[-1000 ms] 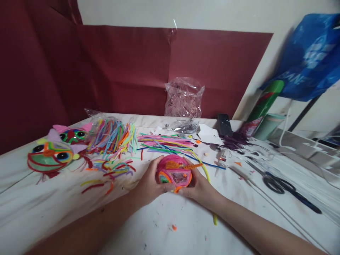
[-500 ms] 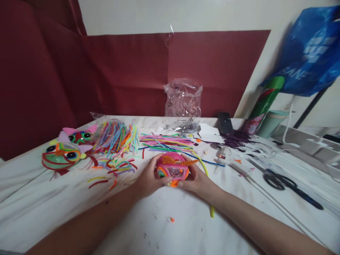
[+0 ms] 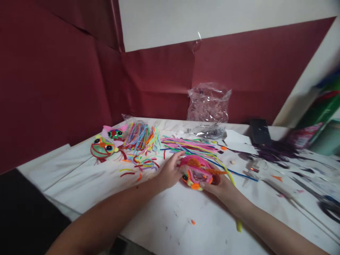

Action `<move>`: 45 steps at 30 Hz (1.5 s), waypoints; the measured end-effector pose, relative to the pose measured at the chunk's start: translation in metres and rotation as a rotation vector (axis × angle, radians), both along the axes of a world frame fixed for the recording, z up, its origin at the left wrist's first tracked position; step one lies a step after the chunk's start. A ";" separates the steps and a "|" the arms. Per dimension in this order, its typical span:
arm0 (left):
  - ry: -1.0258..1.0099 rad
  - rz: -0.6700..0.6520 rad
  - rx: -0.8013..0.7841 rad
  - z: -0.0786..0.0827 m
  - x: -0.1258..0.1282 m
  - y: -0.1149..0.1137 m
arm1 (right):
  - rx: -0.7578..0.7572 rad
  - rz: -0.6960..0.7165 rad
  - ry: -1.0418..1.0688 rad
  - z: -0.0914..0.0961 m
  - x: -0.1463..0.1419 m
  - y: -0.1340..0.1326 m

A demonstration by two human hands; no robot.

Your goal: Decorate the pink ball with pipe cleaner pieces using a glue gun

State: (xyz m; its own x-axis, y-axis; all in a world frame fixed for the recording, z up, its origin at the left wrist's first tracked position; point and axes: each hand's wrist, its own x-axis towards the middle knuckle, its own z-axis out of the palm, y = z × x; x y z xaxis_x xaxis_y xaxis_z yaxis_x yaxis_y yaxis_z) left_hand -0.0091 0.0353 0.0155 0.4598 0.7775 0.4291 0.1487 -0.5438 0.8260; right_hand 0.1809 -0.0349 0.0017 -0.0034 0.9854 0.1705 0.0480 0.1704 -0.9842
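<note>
My right hand (image 3: 221, 186) cups a round pink craft piece (image 3: 198, 171) wound with pipe cleaners, low over the white table (image 3: 186, 219). An orange pipe cleaner sticks out of the piece toward the right. My left hand (image 3: 170, 171) rests against the piece's left side with its fingers stretched out rather than curled round it. Just beyond the hands lies a spread of long coloured pipe cleaners (image 3: 190, 145).
Two finished pipe-cleaner faces (image 3: 105, 147) and a bundle of cut pipe cleaners (image 3: 140, 136) lie at the left. A clear plastic bag (image 3: 208, 104) stands against the red backdrop. A black box (image 3: 259, 131), purple scraps and blurred scissors (image 3: 330, 205) lie to the right.
The view has swung left and tilted, so everything sits further right. My left hand has loosened from the craft piece, its fingers now stretched out. My right hand still holds the piece.
</note>
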 end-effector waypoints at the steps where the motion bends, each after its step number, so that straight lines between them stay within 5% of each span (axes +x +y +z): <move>1: 0.084 0.148 0.043 0.007 -0.003 0.005 | -0.016 -0.015 -0.011 0.000 0.000 0.000; 8: 0.315 0.476 0.120 0.072 -0.067 0.056 | -0.079 -0.062 -0.056 -0.003 0.004 0.000; 12: 0.430 0.622 0.117 0.088 -0.114 0.075 | -0.078 0.012 -0.070 -0.002 0.007 0.001; 16: 0.606 0.620 0.090 0.079 -0.130 0.079 | -0.061 0.008 -0.078 -0.008 0.011 0.005; 26: 0.862 0.279 0.081 0.023 -0.073 0.085 | -0.052 -0.027 -0.083 0.001 0.005 -0.001; 35: 0.514 0.356 -0.079 0.034 -0.082 0.086 | -0.039 -0.045 -0.070 -0.002 0.007 0.003; 40: 0.269 0.270 -0.227 0.043 -0.082 0.051 | 0.004 -0.206 -0.002 0.004 0.018 0.010; 45: 0.152 0.136 -0.313 0.048 -0.070 -0.015 | 0.367 -0.519 -0.209 0.034 0.028 -0.008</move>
State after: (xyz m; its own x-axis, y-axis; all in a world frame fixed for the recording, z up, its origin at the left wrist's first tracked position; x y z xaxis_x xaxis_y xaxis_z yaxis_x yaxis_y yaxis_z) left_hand -0.0789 0.0205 0.0631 0.3833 0.9187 0.0955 0.3355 -0.2348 0.9123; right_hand 0.2094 -0.0427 0.0356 0.3864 0.7462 0.5422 0.3973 0.3958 -0.8279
